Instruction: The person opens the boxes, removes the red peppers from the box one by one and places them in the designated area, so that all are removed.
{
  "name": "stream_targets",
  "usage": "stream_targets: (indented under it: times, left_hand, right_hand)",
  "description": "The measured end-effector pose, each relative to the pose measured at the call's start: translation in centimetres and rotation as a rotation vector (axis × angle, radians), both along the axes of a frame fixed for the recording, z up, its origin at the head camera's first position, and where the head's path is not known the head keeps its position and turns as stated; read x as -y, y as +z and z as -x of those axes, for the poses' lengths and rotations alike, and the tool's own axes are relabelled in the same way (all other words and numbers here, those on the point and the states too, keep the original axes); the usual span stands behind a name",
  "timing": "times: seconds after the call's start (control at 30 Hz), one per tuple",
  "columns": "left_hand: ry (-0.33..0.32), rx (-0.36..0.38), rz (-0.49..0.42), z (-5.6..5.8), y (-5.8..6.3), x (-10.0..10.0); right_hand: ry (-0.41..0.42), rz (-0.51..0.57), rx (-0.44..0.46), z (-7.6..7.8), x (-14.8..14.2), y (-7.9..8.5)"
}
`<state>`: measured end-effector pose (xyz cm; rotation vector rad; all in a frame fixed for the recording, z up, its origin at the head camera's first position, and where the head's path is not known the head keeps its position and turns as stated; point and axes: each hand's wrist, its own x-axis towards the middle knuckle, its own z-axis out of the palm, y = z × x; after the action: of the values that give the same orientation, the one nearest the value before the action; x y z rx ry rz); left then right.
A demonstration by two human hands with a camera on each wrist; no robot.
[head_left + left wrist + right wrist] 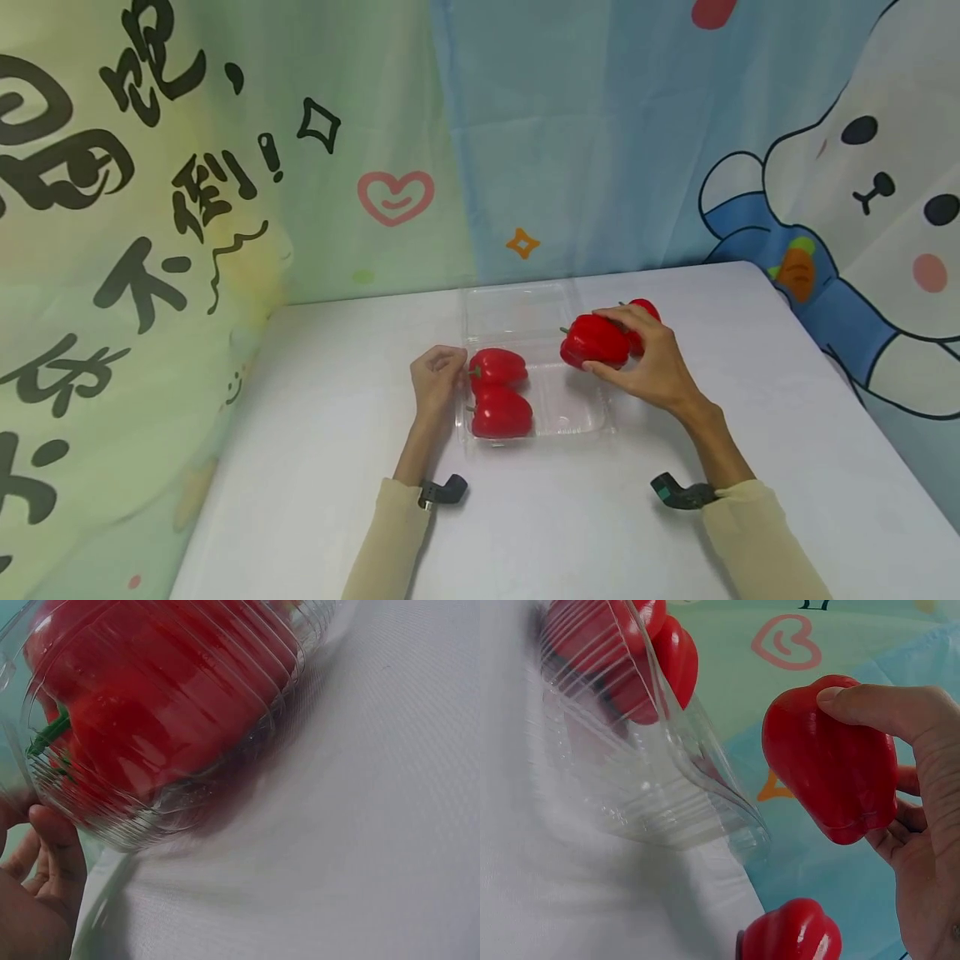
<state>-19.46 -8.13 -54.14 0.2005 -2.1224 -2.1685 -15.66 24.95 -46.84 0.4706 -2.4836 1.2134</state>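
Observation:
My right hand [647, 357] grips a red bell pepper [829, 757] between thumb and fingers, held up by the right side of a clear plastic box [566, 408]. Two more red bell peppers [501, 412] lie side by side in the left half of that box, green stems toward the left. At the box's left rim, my left hand [437, 375] pinches the edge between thumb and forefinger, as the left wrist view shows. Another red pepper [791, 934] rests on the table to the right of the box, partly hidden behind my right hand in the head view.
The box's clear lid [517, 310] lies folded back toward the rear of the white table [337, 400]. Behind the table hangs a printed curtain [360, 100] with a cartoon bear and writing. A dark camera is strapped on each wrist.

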Motion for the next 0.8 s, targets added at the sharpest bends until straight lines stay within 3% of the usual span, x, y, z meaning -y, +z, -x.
stream_targets:
  times: [0.8]
  left_hand:
    - [-0.017, -0.035, 0.018, -0.1, 0.1, 0.2]
  right_hand:
    - [-0.113, 0.025, -0.016, -0.6, -2.4, 0.3]
